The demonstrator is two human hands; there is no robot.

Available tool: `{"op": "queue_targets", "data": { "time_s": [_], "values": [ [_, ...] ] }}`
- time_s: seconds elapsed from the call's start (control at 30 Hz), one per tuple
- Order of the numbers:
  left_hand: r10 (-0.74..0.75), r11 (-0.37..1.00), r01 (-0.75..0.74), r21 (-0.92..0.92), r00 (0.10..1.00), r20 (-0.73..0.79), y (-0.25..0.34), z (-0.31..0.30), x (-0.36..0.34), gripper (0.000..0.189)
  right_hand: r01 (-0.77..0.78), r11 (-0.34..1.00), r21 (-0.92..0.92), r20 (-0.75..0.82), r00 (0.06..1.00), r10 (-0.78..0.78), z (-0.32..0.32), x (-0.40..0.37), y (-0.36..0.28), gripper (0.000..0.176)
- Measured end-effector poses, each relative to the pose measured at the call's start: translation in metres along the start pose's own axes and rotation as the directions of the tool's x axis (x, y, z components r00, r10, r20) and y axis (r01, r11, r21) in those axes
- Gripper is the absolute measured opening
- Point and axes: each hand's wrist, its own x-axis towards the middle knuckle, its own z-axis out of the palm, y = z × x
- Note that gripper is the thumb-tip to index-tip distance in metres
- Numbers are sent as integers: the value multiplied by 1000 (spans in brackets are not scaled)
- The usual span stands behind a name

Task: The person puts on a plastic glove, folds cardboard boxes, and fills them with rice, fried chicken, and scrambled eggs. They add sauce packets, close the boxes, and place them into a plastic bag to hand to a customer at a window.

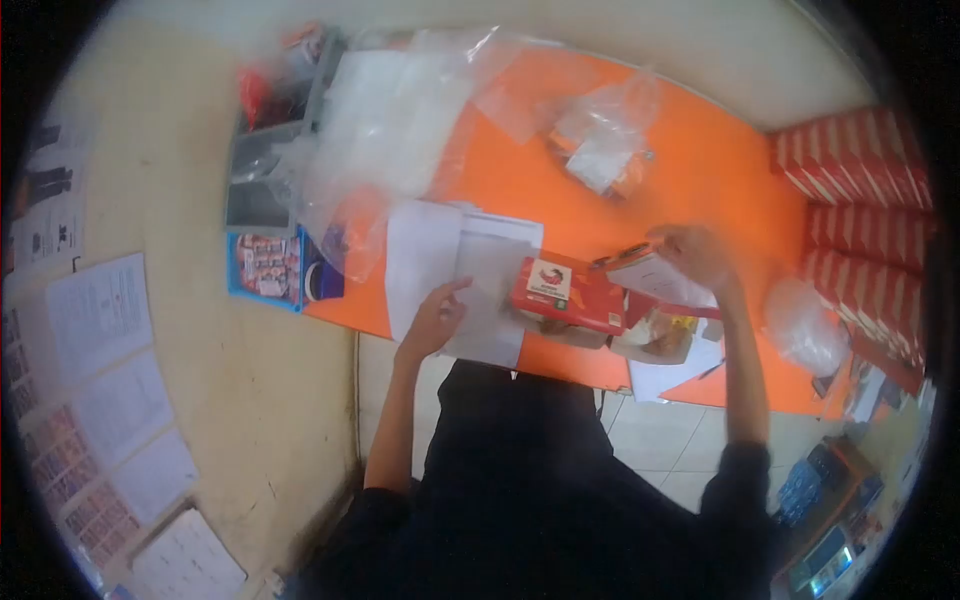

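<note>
My left hand (438,318) hovers over white paper sheets (425,240), fingers loosely apart and holding nothing. To its right sits a closed red food box (590,298) with a white logo label. Beside that box, an open box (650,348) shows brown and yellow food inside. My right hand (697,258) is closed at the upper edge of a white-faced lid (655,278) above the open box. A dark, pen-like item (622,256) is by the lid's left corner.
Clear plastic bags (390,120) cover the table's far left, beside grey trays (265,180) and a blue basket (265,268). A bag with packets (605,155) lies farther back on the orange table (720,150). Stacked red boxes (850,240) line the right side.
</note>
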Motion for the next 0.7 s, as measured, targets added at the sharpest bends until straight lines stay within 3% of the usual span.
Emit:
{"op": "queue_targets", "data": {
  "time_s": [0.07, 0.17, 0.2, 0.27, 0.3, 0.37, 0.4, 0.47, 0.5, 0.57, 0.6, 0.63, 0.67, 0.7],
  "values": [
    [95, 992, -81, 100, 986, -138, -35, 31, 12, 50, 326, 940, -100, -105, 936, -336, 63, 53, 51, 35],
    [-85, 991, 85, 103, 996, 4, -5, 47, 12, 53, 528, 782, -332, 154, 848, -507, 98, 90, 39, 30],
    [-199, 979, 195, 57, 977, 74, 1, 49, 10, 49, 525, 781, -338, 237, 851, -469, 104, 96, 30, 28],
    [-55, 993, 60, 97, 997, -52, -7, 61, 4, 44, 520, 773, -364, 392, 838, -379, 111, 105, 17, 24],
    [26, 992, -12, 126, 994, -108, -2, 64, 3, 42, 516, 793, -324, 397, 835, -381, 113, 109, 18, 25],
    [173, 902, -69, 425, 962, -210, 8, 70, 0, 36, 480, 842, -247, 397, 843, -364, 115, 112, 26, 28],
    [261, 824, -87, 560, 936, -238, 14, 73, -2, 34, 365, 901, -233, 324, 903, -282, 124, 117, 42, 27],
    [115, 890, -49, 452, 986, -119, -5, 80, 6, 32, 125, 975, -184, 173, 981, -93, 143, 123, 82, 24],
    [47, 915, -22, 403, 998, -52, -14, 81, 6, 31, 129, 963, -235, 102, 989, -108, 130, 110, 77, 19],
    [77, 905, -61, 421, 997, -21, -15, 72, -3, 30, 121, 936, -331, -46, 988, -144, 68, 73, 39, 10],
    [92, 899, -83, 431, 996, 0, -14, 65, -10, 29, 95, 971, -218, -161, 978, -131, 31, 44, 4, 11],
    [63, 973, -54, 226, 997, -34, -4, 55, -21, 29, 78, 992, -101, -273, 957, -103, 5, 12, -25, 13],
    [25, 1000, -25, 12, 998, -55, 12, 41, -38, 30, 116, 973, 201, -365, 930, -36, -1, -17, -36, 14],
    [-22, 980, 9, -201, 998, -63, 16, 29, -55, 31, 181, 860, 477, -436, 898, 53, 0, -46, -44, 17]
  ]
}}
